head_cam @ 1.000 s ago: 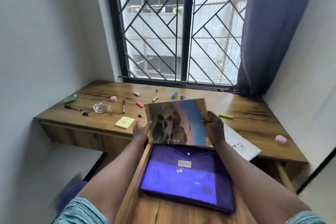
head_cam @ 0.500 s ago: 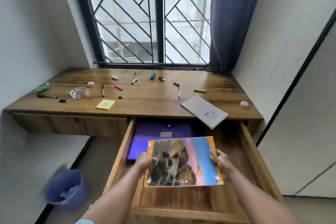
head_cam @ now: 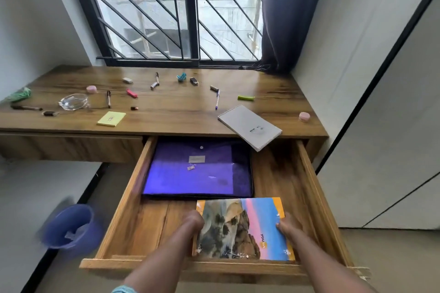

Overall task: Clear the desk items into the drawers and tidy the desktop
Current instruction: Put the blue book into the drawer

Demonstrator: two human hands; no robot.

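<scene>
A colourful notebook [head_cam: 242,228] with a rock picture lies low in the front right of the open wooden drawer [head_cam: 312,173]. My left hand [head_cam: 194,220] grips its left edge and my right hand [head_cam: 285,223] grips its right edge. Behind it in the drawer lies a purple snap folder [head_cam: 197,169]. On the wooden desk [head_cam: 178,112] a grey spiral notepad [head_cam: 248,127] overhangs the front edge above the drawer. Yellow sticky notes [head_cam: 111,118], several pens [head_cam: 217,100], a glass ashtray [head_cam: 73,101] and erasers [head_cam: 132,93] are scattered on the desktop.
A second drawer [head_cam: 71,147] on the left is closed. A blue bin [head_cam: 69,227] stands on the floor at lower left. The barred window [head_cam: 176,12] and a dark curtain [head_cam: 285,14] back the desk. White cabinet doors [head_cam: 390,126] stand at the right.
Both hands carried the colourful notebook from above the desk edge down into the drawer, then toward its front right corner. The purple folder now shows fully.
</scene>
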